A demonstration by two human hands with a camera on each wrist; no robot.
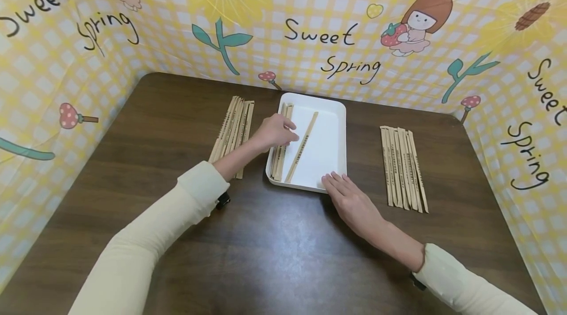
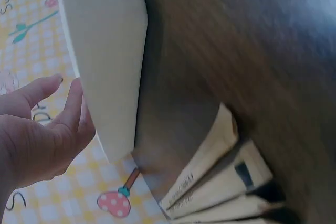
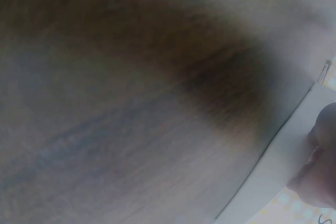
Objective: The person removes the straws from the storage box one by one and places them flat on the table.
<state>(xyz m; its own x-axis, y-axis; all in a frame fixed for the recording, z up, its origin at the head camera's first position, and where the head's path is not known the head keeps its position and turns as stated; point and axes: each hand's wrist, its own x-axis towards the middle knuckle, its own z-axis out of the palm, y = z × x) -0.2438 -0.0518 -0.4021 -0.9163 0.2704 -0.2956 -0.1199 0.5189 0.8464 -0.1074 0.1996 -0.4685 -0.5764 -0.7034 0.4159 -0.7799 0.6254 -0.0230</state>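
A white tray [image 1: 328, 142] stands on the table with slim sticks in printed brown paper wrappers in it. Several wrapped sticks [image 1: 277, 165] lie along its left wall, and a single wrapped stick [image 1: 302, 147] slants to their right. Over the tray's left side is my left hand [image 1: 273, 130], covering part of that group. In the left wrist view, thumb and fingers of this hand [image 2: 47, 140] stand apart with nothing visible between them, beside the tray wall [image 2: 113, 61]. My right hand [image 1: 354, 206] rests straight fingers on the tray's near right corner.
Left of the tray lies a pile of wrapped sticks [image 1: 235, 125], partly behind my left forearm. Another row of wrapped sticks [image 1: 403, 170] lies to the right. A patterned yellow cloth [image 1: 266, 54] hangs around the back and sides of the brown table [image 1: 274, 246].
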